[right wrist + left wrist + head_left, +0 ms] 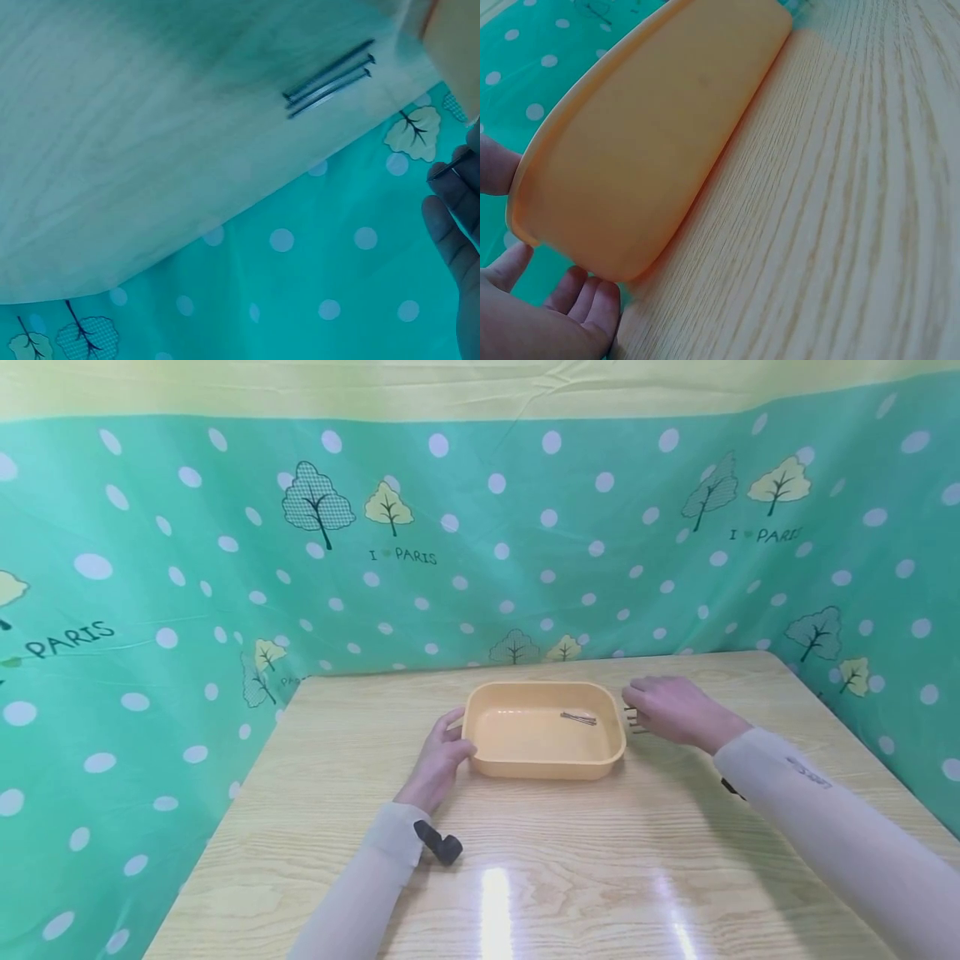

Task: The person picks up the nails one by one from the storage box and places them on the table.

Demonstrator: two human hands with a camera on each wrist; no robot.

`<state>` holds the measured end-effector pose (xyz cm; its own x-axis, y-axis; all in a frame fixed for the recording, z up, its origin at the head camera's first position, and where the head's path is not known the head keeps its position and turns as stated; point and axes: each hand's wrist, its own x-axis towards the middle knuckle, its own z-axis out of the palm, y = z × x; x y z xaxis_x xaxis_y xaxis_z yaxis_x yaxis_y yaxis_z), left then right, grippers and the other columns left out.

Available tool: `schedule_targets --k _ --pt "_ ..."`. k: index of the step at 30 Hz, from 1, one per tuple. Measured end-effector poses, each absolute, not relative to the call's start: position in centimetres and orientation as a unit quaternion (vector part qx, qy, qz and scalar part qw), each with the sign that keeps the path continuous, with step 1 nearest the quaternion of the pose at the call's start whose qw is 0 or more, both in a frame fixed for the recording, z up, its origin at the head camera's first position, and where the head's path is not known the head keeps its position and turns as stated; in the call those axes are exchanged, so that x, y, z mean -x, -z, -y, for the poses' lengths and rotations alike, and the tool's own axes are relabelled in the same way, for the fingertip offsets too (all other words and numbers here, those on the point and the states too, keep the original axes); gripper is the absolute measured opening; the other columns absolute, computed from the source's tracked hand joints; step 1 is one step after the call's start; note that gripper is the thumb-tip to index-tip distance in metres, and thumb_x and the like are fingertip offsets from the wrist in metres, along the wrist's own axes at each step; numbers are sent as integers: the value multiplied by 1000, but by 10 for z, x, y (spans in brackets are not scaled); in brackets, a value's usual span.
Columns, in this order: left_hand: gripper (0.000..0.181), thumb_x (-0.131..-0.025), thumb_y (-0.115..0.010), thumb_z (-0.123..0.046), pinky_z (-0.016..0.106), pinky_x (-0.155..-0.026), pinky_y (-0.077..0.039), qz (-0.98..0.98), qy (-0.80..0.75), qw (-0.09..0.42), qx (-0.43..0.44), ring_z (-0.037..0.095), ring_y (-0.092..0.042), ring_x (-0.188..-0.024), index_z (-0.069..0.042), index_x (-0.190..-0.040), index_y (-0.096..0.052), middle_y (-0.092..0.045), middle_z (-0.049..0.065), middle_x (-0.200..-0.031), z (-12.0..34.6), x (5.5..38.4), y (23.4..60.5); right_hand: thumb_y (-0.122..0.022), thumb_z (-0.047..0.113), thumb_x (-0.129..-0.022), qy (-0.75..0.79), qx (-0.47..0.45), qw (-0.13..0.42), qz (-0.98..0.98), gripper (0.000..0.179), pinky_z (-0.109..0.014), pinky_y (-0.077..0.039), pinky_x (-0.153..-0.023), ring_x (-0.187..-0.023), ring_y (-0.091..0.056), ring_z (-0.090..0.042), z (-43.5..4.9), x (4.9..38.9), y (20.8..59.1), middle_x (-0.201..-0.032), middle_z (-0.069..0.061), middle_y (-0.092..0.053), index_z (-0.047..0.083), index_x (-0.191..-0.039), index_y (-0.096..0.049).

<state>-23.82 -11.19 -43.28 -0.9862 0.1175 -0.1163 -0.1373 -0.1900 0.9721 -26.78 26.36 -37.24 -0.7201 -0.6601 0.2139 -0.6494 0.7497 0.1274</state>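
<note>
A shallow yellow-orange plastic tray (521,743) sits on the table, with a few thin nails (578,718) lying in its right half. My left hand (437,760) grips the tray's left end, thumb over the rim and the other fingers along the outside wall. Just beyond the tray's right end is my right hand (678,710). In the right wrist view its fingertips pinch a dark nail (451,166), partly hidden by the fingers. Three more nails (330,79) lie side by side on the table below that hand, close to the tray.
The pale wood-grain table (525,835) ends at a green dotted curtain (495,552) behind and at both sides. Light reflections show on its near part. A black wrist device (438,843) sits on the left sleeve.
</note>
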Motion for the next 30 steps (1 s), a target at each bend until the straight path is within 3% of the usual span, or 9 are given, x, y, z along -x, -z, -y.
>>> schedule_targets --k 14,23,30 --pt "81 -68 -60 6 40 -101 -38 -628 -774 79 8 33 -52 -115 -14 -143 -36 -46 21 -131 113 238 436 -73 4 -78 23 -327 85 941 16 -34 -52 -63 -69 -57 -16 -274 262 400 -78 2 -58 12 -87 -62" --pt "81 -71 -59 6 40 -102 -35 -629 -773 87 0 37 -48 -119 -13 -145 -33 -42 23 -135 113 238 434 -70 8 -84 25 -310 74 948 7 -38 -54 -69 -73 -60 -20 -280 260 413 -81 -1 -61 12 -88 -65" --pt "81 -70 -59 7 41 -103 -33 -629 -772 88 -1 38 -47 -120 -13 -145 -34 -42 24 -136 114 238 435 -69 7 -84 24 -323 86 942 6 -36 -53 -62 -68 -59 -19 -281 260 421 -78 -1 -58 10 -86 -64"
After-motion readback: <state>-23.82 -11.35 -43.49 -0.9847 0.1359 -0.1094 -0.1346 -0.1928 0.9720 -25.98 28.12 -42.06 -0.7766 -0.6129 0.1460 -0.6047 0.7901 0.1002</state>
